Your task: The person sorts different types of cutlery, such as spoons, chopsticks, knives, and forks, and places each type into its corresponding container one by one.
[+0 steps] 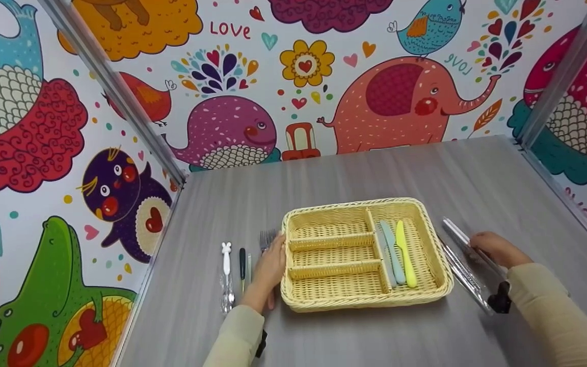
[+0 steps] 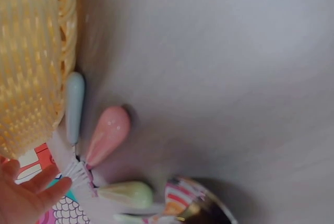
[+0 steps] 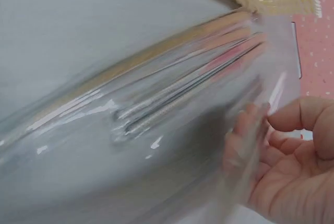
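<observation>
A woven basket with dividers holds a grey-blue knife and a yellow knife in its right compartment. My left hand rests along the basket's left wall, fingers extended, beside a fork. In the left wrist view its fingers are near handles in blue, pink and pale green. To the basket's right, my right hand pinches a long, slim, clear-wrapped packet between thumb and fingers; its contents are blurred. Other clear-wrapped slender metallic utensils lie beneath it.
Left of the basket lie a white-handled utensil in clear wrap and a dark-handled one. Cartoon-printed walls enclose the table at the back and sides, with metal corner posts.
</observation>
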{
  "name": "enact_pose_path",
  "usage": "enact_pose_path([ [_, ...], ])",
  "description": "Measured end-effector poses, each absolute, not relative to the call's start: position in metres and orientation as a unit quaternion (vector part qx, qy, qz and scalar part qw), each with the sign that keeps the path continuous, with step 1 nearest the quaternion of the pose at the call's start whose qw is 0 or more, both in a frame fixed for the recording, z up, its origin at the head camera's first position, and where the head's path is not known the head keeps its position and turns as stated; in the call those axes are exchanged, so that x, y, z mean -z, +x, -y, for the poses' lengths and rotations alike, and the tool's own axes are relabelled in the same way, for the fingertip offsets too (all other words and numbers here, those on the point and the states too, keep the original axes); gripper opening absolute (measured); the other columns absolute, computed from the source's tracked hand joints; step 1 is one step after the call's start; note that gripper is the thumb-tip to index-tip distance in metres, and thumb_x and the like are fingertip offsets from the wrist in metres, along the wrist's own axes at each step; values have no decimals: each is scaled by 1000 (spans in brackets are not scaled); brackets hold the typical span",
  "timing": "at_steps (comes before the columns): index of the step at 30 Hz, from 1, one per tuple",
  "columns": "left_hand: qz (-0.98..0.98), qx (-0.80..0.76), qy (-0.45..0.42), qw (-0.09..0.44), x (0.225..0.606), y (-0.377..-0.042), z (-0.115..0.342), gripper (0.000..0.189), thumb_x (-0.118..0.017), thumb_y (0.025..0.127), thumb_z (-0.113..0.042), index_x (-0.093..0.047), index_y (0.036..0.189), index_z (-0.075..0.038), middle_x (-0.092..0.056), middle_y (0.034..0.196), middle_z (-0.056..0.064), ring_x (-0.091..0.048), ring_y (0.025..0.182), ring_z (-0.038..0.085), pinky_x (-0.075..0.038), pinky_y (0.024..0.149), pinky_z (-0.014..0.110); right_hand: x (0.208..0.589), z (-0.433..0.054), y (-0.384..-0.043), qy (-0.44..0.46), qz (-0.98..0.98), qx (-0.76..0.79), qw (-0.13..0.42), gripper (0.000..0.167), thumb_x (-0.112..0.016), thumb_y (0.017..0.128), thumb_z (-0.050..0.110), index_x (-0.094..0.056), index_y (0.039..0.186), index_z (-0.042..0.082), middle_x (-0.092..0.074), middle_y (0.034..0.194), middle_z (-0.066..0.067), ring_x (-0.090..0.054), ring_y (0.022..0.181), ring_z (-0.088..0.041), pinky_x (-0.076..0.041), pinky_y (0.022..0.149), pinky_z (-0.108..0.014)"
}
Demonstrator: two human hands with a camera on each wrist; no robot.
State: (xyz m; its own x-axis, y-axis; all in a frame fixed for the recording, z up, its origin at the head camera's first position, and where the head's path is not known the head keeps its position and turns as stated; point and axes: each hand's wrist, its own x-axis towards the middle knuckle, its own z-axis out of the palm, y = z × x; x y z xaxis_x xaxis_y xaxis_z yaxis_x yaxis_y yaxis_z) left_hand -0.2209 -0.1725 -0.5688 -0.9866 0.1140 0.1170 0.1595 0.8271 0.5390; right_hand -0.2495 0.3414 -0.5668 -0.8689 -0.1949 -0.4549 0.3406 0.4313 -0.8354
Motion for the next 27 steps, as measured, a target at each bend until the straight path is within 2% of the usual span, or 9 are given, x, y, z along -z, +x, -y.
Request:
enact_pose_path([
  [3,954,288,-74,39,569,-222,172,39,-32,100,-20,-41,135,-6,-36,144,13,-39,128,31,-29,106,49,557,-340,-253,38,-775,575,259,22,-36,86,1,-52,73,7,-54,62,5,-52,57,-5,-47,56,-20],
  [8,955,285,-75,41,569,-222,172,39,-32,100,-20,-40,136,-7,-36,144,12,-41,126,32,-30,106,48,534,-327,-259,28,-767,597,234,17,-40,86,1,-50,75,8,-53,60,7,-51,53,-2,-45,51,-16],
  [11,954,287,-77,48,570,-222,172,38,-34,99,-19,-42,134,-7,-39,142,13,-43,124,33,-32,104,49,518,-310,-262,18,-779,593,202,8,-45,85,1,-52,88,-2,-52,62,8,-50,54,-2,-43,51,-16],
  [15,951,293,-84,56,571,-222,172,37,-35,99,-17,-43,133,-7,-41,140,16,-43,124,33,-32,103,51,493,-278,-262,-14,-807,567,165,35,-48,84,2,-43,114,-17,-52,71,7,-49,58,-2,-44,55,-18],
  [18,949,297,-85,58,571,-222,172,37,-35,98,-17,-43,133,-7,-41,140,17,-43,124,34,-32,103,52,475,-250,-261,-57,-820,547,161,44,-50,81,-2,-41,121,-19,-54,80,3,-50,63,-3,-45,57,-20],
  [22,949,298,-78,61,571,-221,172,37,-36,99,-18,-43,133,-9,-41,140,16,-44,123,33,-33,103,50,458,-209,-260,-127,-828,519,168,42,-51,77,-8,-49,119,-15,-56,83,-3,-51,64,-6,-46,55,-20],
  [27,951,295,-80,55,571,-222,173,37,-35,99,-19,-42,134,-9,-40,141,16,-44,124,33,-30,104,51,456,-155,-252,-238,-833,469,171,24,-53,77,-10,-57,101,-12,-61,80,-17,-56,63,-12,-50,53,-21],
])
